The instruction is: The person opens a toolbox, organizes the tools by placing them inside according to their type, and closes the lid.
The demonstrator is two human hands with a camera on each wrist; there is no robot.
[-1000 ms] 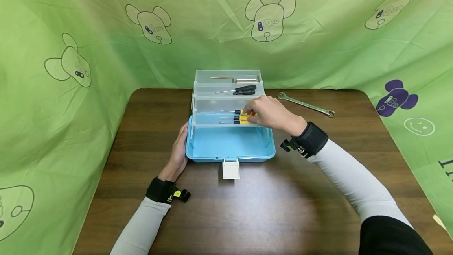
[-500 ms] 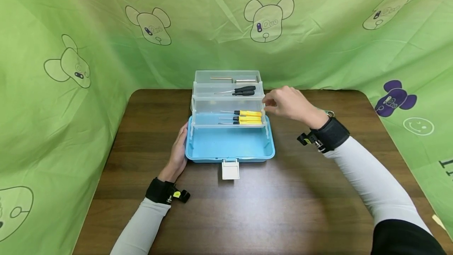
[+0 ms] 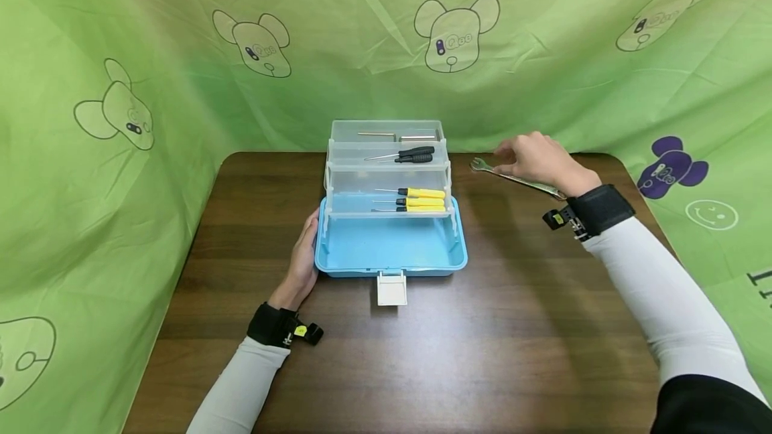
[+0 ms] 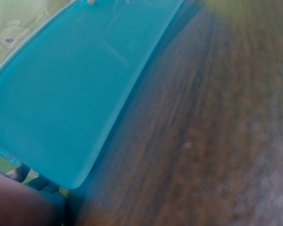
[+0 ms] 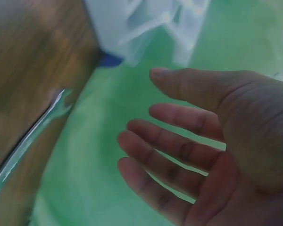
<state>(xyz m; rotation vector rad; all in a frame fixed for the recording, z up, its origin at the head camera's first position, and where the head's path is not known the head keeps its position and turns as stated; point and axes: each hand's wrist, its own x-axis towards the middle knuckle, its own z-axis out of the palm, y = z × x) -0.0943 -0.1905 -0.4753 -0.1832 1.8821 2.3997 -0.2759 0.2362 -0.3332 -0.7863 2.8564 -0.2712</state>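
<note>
My left hand (image 3: 301, 256) rests against the left side of a blue toolbox (image 3: 392, 243), fingers along its wall. My right hand (image 3: 539, 161) hovers over a combination wrench (image 3: 519, 180) that lies on the table right of the box. In the right wrist view the fingers (image 5: 155, 150) are loosely bent with nothing between them, and the wrench (image 5: 28, 136) lies apart from them. Several yellow-handled screwdrivers (image 3: 422, 201) lie in the lowest clear tray, two black-handled screwdrivers (image 3: 416, 151) in the middle one, and L-shaped hex keys (image 3: 376, 134) in the top one.
The toolbox's white latch (image 3: 392, 290) hangs down at its front. A brown wooden table (image 3: 470, 347) carries everything. Green printed cloth (image 3: 356, 52) rises behind the table's far edge and along both sides.
My right hand has let go of a yellow screwdriver in the lowest tray and moved right, to above the wrench. My left hand has stayed at the toolbox.
</note>
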